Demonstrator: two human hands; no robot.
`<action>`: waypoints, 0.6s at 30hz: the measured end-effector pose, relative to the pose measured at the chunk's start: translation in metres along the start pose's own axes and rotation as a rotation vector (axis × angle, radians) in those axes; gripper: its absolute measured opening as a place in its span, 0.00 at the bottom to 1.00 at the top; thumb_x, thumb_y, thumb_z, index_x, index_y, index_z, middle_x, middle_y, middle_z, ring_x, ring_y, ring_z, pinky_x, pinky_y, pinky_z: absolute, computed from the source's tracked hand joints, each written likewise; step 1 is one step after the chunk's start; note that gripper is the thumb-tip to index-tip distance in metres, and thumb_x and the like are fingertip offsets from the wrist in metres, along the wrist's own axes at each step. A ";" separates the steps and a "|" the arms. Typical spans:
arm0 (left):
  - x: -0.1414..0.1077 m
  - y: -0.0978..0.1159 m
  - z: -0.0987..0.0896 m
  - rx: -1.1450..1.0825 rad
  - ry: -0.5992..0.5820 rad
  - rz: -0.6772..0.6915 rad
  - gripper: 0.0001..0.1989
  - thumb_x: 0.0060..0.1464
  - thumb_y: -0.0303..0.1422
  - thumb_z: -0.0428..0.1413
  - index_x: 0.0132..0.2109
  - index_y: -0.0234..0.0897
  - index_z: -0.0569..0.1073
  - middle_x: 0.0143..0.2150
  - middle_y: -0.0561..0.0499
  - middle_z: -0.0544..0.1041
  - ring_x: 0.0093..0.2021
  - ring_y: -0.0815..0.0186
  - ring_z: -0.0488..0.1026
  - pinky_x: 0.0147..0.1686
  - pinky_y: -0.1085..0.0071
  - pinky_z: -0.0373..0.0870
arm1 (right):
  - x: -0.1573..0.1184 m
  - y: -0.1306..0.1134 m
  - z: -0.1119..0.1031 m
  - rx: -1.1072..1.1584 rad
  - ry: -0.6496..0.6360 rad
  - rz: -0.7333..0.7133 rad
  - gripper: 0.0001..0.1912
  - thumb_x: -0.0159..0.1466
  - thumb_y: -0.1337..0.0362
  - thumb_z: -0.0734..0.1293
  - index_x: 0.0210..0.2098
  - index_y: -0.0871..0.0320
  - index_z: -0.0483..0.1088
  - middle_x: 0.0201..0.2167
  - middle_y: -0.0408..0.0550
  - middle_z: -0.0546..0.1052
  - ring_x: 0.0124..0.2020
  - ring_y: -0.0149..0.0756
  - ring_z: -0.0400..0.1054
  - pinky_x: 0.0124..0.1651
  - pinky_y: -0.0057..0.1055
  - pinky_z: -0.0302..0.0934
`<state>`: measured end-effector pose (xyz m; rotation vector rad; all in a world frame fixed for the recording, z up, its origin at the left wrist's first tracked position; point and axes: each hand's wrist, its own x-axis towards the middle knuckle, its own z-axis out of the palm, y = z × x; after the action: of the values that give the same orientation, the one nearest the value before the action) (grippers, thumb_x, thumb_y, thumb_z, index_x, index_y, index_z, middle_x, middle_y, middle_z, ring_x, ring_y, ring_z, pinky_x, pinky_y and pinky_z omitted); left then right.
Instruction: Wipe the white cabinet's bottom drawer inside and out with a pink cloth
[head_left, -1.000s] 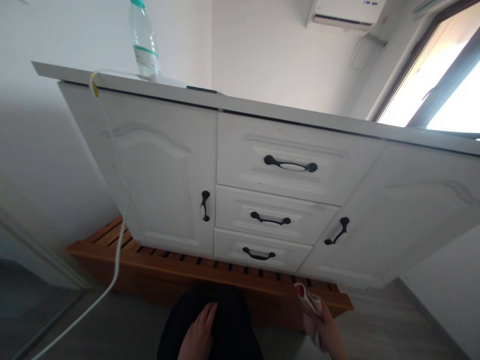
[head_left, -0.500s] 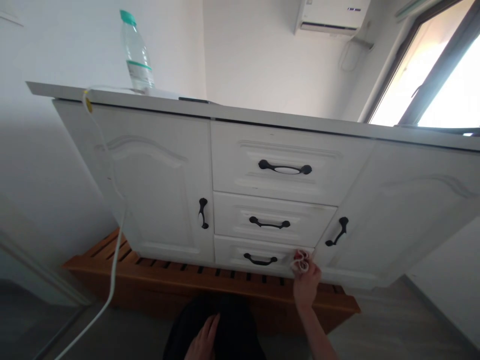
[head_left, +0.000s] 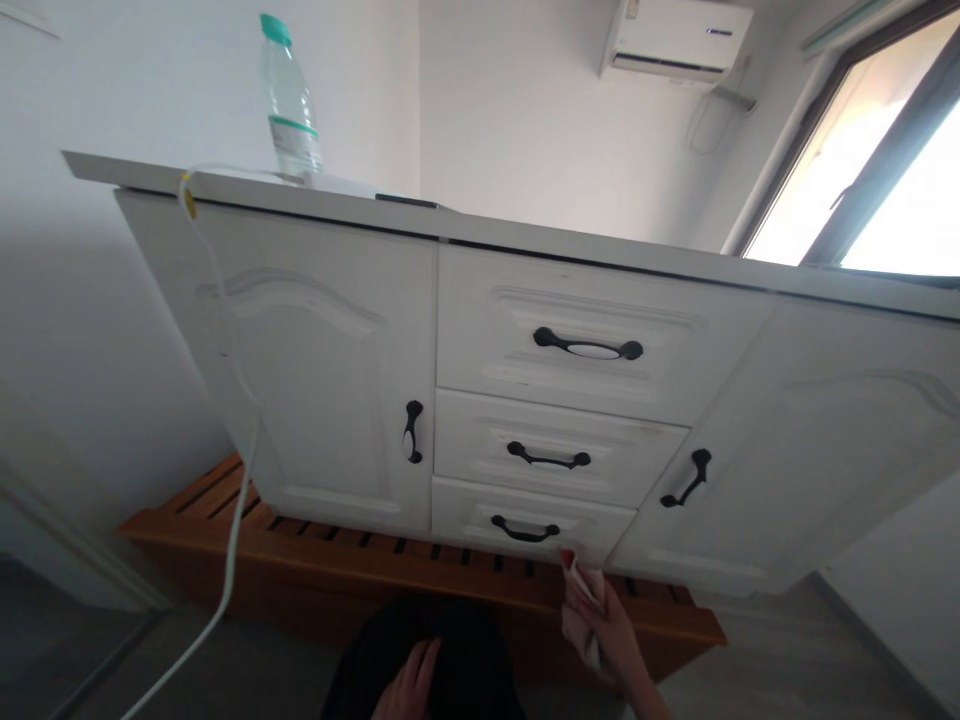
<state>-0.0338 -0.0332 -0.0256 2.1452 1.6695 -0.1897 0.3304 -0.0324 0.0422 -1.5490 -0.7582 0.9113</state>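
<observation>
1. Cabinet, white, 2 doors + 3 drawers w/ black handles. Fills the view above & beyond the right-hand fingers.
2. Tabletop, white slab capping the cabinet, far above both sets of fingers.
3. Wooden base, orange-brown slatted, under the cabinet; front edge runs just behind the right-hand fingers.
4. AC unit, white, high on the wall, well above & beyond the fingers.
5. Cable, white, hangs from the tabletop's left end down to the floor, well left of the left-hand fingers.
6. Bottle, clear plastic, green cap, upright on the tabletop, far up-left of the fingers.
7. Bottom drawer, lowest of 3; its lower right corner is just above the right-hand fingers.
8. Right hand, fingers closed on the cloth, raised to the drawer's lower edge.
9. Left hand, fingers loosely together, holding nothing, flat on dark-clothed knee at frame bottom.
10. Cloth, pale w/ red trim, bunched in the right-hand fingers; top tip at or just under the bottom drawer's lower right corner. Contact: cannot tell.
</observation>
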 end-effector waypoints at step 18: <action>-0.038 0.144 -0.096 -1.313 0.201 0.398 0.36 0.53 0.48 0.60 0.65 0.42 0.63 0.66 0.40 0.61 0.66 0.50 0.61 0.64 0.52 0.65 | -0.105 -0.074 0.029 0.616 -0.294 0.333 0.36 0.46 0.54 0.82 0.54 0.48 0.73 0.51 0.49 0.80 0.53 0.48 0.73 0.59 0.44 0.63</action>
<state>0.0791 -0.0570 0.1092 1.3630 0.8876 0.9796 0.2541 -0.0960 0.1282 -1.0133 -0.3612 1.4816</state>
